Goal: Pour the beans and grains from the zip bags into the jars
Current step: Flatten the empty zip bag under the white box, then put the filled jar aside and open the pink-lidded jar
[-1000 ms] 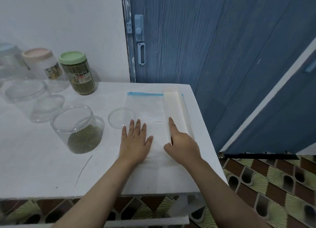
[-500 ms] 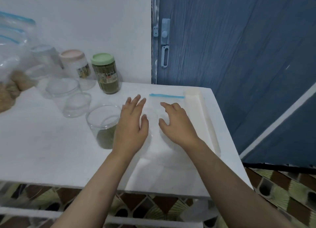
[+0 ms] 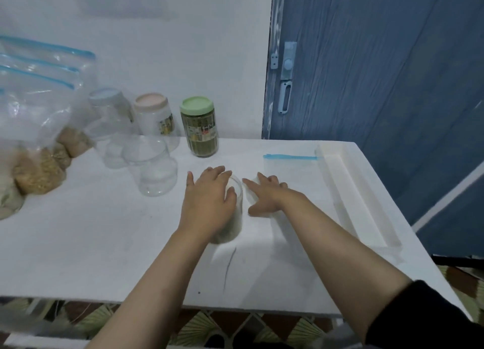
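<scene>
An open clear jar [image 3: 234, 220] with green beans at its bottom stands mid-table. My left hand [image 3: 209, 204] comes down over its top and grips it, thumb against the glass on the right side. Just right of the jar, my right hand [image 3: 269, 196] lies low over the table with fingers spread and holds nothing; the jar's clear lid lay there earlier and is hidden now. An empty zip bag [image 3: 290, 170] with a blue seal lies flat beyond my right hand. Zip bags of tan grains [image 3: 39, 170] stand at the far left.
An empty clear jar [image 3: 154, 170] stands left of my hands. Behind it are a green-lidded jar of beans [image 3: 200, 128], a pink-lidded jar [image 3: 154, 115] and a blue-lidded jar [image 3: 110, 113]. A raised white ledge [image 3: 353, 191] runs along the white table's [image 3: 104, 244] right edge.
My view swung left, bringing the grain bags into sight. Both hands left the flat bag; the left went onto the bean jar, the right moved beside it.
</scene>
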Demonstrator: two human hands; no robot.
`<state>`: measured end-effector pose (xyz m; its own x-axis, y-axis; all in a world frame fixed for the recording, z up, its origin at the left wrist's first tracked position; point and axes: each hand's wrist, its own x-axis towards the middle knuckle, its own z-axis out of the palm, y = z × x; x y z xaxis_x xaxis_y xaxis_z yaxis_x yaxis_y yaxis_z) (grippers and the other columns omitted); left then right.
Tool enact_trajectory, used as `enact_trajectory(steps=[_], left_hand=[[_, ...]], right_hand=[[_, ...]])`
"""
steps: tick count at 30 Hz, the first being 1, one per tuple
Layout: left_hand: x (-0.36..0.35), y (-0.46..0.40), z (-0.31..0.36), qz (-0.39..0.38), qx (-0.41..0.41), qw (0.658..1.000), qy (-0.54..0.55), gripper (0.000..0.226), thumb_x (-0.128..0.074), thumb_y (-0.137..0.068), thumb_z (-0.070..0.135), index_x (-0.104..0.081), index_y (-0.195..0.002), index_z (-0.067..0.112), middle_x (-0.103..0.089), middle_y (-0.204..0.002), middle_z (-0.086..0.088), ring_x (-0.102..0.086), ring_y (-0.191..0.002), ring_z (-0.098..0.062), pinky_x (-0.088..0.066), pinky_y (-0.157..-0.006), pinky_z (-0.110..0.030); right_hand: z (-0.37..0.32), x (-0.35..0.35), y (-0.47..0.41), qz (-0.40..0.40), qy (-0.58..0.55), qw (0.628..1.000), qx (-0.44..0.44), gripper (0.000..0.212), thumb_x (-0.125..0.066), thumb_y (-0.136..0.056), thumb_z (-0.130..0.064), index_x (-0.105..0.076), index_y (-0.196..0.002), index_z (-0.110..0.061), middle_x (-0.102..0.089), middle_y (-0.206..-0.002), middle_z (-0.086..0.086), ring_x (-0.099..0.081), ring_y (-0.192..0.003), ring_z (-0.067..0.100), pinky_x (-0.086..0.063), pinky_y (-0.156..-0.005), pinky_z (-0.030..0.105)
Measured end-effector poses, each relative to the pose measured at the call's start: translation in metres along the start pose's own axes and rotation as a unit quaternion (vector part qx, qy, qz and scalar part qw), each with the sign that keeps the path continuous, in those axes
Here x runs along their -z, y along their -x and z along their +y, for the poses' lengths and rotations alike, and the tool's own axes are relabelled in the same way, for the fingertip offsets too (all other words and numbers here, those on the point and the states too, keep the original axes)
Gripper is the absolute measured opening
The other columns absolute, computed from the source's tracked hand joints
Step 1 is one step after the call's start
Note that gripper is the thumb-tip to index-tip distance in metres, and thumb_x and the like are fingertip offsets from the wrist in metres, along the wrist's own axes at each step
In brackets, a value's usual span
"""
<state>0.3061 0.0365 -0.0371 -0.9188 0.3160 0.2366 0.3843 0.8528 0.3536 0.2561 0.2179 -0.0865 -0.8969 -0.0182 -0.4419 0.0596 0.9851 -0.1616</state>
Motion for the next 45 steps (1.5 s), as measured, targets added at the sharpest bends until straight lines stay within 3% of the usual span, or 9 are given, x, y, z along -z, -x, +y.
enact_trajectory(steps=[6,10,16,20,24,29,34,39,45], left_hand=[[-0.004,0.0,-0.008,0.003,-0.019,1.0,-0.016,0.047,-0.034,-0.104,0.031,-0.039,-0.15,0.024,-0.031,-0.16,0.005,-0.022,-0.149,-0.016,-0.008,-0.122,-0.039],[-0.002,0.0,-0.011,0.002,-0.022,0.999,0.044,0.049,-0.035,-0.104,0.035,-0.038,-0.151,0.023,-0.03,-0.161,0.005,-0.019,-0.15,-0.018,-0.004,-0.122,-0.035],[0.0,0.006,-0.016,0.1,-0.029,0.948,0.301,0.04,-0.041,-0.104,0.029,-0.048,-0.143,0.028,-0.036,-0.155,0.014,-0.025,-0.148,-0.009,-0.021,-0.122,-0.047],[-0.003,0.007,-0.023,0.116,0.009,0.913,0.39,0.038,-0.039,-0.107,0.027,-0.047,-0.143,0.027,-0.039,-0.152,0.015,-0.03,-0.142,0.0,-0.024,-0.122,-0.04],[0.002,0.008,-0.03,0.075,0.072,0.862,0.496,0.039,-0.035,-0.107,0.033,-0.045,-0.145,0.033,-0.042,-0.151,0.016,-0.035,-0.137,0.005,-0.026,-0.117,-0.025],[0.002,0.009,-0.039,0.013,0.09,0.859,0.503,0.042,-0.042,-0.105,0.036,-0.041,-0.146,0.035,-0.039,-0.151,0.019,-0.035,-0.136,0.002,-0.027,-0.112,-0.023],[0.0,0.01,-0.05,-0.014,0.123,0.858,0.499,0.043,-0.046,-0.104,0.027,-0.04,-0.146,0.035,-0.044,-0.146,0.015,-0.042,-0.131,-0.006,-0.034,-0.107,-0.024],[-0.001,0.003,-0.058,-0.058,0.125,0.849,0.51,0.04,-0.043,-0.105,0.037,-0.042,-0.144,0.041,-0.049,-0.141,0.014,-0.046,-0.128,-0.007,-0.035,-0.095,-0.018],[-0.008,0.006,-0.07,-0.075,0.11,0.828,0.545,0.055,-0.031,-0.092,0.07,-0.037,-0.143,0.05,-0.043,-0.148,0.019,-0.04,-0.137,-0.003,-0.026,-0.121,-0.04]], right_hand=[[0.007,0.016,-0.009,0.004,0.027,1.0,0.011,0.106,-0.074,-0.078,-0.056,-0.002,-0.155,-0.046,-0.019,-0.158,-0.003,-0.01,-0.146,0.029,-0.033,-0.112,0.055],[0.002,0.016,0.003,0.118,-0.066,0.99,0.025,0.101,-0.077,-0.077,-0.057,-0.013,-0.156,-0.044,-0.027,-0.156,0.002,-0.02,-0.141,0.032,-0.029,-0.11,0.049],[-0.012,0.008,0.052,0.39,-0.425,0.812,0.09,0.096,-0.077,-0.074,-0.06,-0.017,-0.15,-0.054,-0.029,-0.151,-0.024,-0.032,-0.138,0.007,-0.03,-0.11,0.025],[-0.034,0.009,0.08,0.324,-0.422,0.833,0.151,0.089,-0.078,-0.072,-0.057,-0.023,-0.141,-0.063,-0.031,-0.136,-0.038,-0.043,-0.118,-0.011,-0.036,-0.089,0.008],[-0.056,0.001,0.087,0.256,-0.361,0.881,0.168,0.088,-0.075,-0.075,-0.06,-0.024,-0.146,-0.058,-0.041,-0.139,-0.028,-0.035,-0.129,0.0,-0.034,-0.104,0.025],[-0.084,-0.002,0.081,0.299,-0.391,0.862,0.118,0.054,-0.039,-0.102,-0.05,-0.027,-0.154,-0.041,-0.047,-0.147,-0.013,-0.025,-0.14,0.009,-0.021,-0.106,0.024],[-0.094,-0.012,0.074,0.323,-0.552,0.768,0.04,0.044,-0.038,-0.107,-0.038,-0.045,-0.148,-0.026,-0.047,-0.149,-0.012,-0.035,-0.138,0.003,-0.025,-0.113,0.021],[-0.101,-0.03,0.071,0.317,-0.657,0.684,0.008,0.022,-0.048,-0.104,-0.035,-0.06,-0.122,-0.033,-0.06,-0.123,-0.021,-0.053,-0.122,0.002,-0.041,-0.106,0.025],[-0.1,-0.031,0.064,0.3,-0.716,0.63,0.016,0.017,-0.044,-0.104,-0.04,-0.061,-0.108,-0.038,-0.062,-0.116,-0.02,-0.057,-0.119,0.006,-0.042,-0.105,0.03]])
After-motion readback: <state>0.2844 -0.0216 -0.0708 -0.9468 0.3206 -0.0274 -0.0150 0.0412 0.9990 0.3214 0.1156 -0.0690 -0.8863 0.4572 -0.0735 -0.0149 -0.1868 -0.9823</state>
